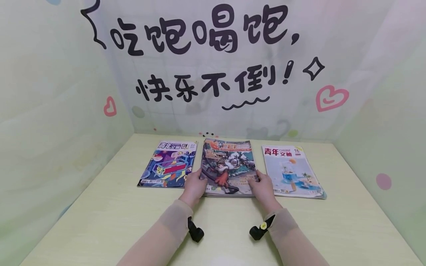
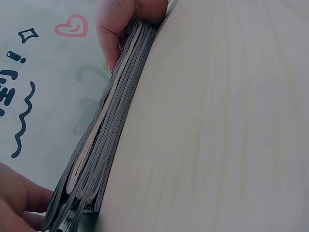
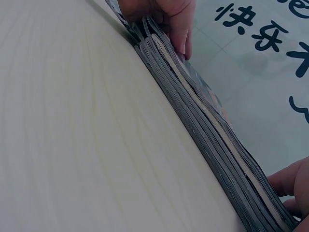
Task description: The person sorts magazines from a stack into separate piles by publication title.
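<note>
A stack of magazines (image 1: 227, 166) lies in the middle of the table, its top cover showing a cartoon figure in red. My left hand (image 1: 194, 186) grips the stack's left edge near the front corner, thumb over the cover. On the opposite edge my right hand (image 1: 264, 187) holds it the same way. From the left wrist, the layered spines of the stack (image 2: 108, 121) appear, with the left hand (image 2: 21, 200) at the near end. The right wrist view shows the stack (image 3: 203, 121) low against the table and the right hand (image 3: 294, 188) at its lower end.
Left of the stack lies a purple-blue magazine (image 1: 169, 164). To the right is a pile with a pale blue cover (image 1: 293, 173), its lower edges fanned out slightly. The pale wood-grain table (image 1: 226, 229) meets a printed curtain (image 1: 199, 118) at the back and sides.
</note>
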`<state>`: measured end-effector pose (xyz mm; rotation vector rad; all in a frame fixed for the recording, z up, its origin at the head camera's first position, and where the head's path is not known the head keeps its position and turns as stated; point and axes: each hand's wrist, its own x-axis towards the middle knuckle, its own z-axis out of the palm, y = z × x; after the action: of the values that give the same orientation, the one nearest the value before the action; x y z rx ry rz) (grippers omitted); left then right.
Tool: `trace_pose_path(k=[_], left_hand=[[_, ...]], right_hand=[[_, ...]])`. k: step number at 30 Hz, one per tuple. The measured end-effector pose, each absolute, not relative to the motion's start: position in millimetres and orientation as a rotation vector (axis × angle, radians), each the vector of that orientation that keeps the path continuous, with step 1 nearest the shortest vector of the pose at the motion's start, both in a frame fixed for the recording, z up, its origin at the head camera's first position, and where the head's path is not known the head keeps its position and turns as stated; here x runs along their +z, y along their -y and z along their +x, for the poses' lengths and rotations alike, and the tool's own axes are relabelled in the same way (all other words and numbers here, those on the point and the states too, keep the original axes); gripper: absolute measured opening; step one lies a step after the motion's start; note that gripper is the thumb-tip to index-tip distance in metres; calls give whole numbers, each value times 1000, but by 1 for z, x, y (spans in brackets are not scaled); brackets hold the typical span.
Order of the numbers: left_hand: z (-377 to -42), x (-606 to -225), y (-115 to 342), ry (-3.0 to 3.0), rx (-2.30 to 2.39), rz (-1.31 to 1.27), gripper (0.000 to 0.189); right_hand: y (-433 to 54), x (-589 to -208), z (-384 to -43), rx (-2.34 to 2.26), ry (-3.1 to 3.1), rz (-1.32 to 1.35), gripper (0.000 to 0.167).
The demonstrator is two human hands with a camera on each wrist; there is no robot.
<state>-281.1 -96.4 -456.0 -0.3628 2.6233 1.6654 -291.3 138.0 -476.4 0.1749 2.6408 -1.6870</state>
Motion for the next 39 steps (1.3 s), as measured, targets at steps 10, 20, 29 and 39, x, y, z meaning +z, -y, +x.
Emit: trace_pose_path(k=[10, 20, 29, 39], left_hand=[[-284, -456, 95, -2618, 1672, -417, 57], [-287, -440, 95, -2598, 1642, -283, 53], [-288, -448, 95, -2368, 1944, -349, 57], [-284, -444, 95, -1881, 2370, -397, 62]], right_hand=[[-137, -475, -291, -1681, -2633, 199, 64], [-140, -476, -293, -1689, -2623, 179, 65], [-141, -471, -292, -1698, -2579, 186, 64], [-142, -461, -293, -1762, -2458, 266, 63]])
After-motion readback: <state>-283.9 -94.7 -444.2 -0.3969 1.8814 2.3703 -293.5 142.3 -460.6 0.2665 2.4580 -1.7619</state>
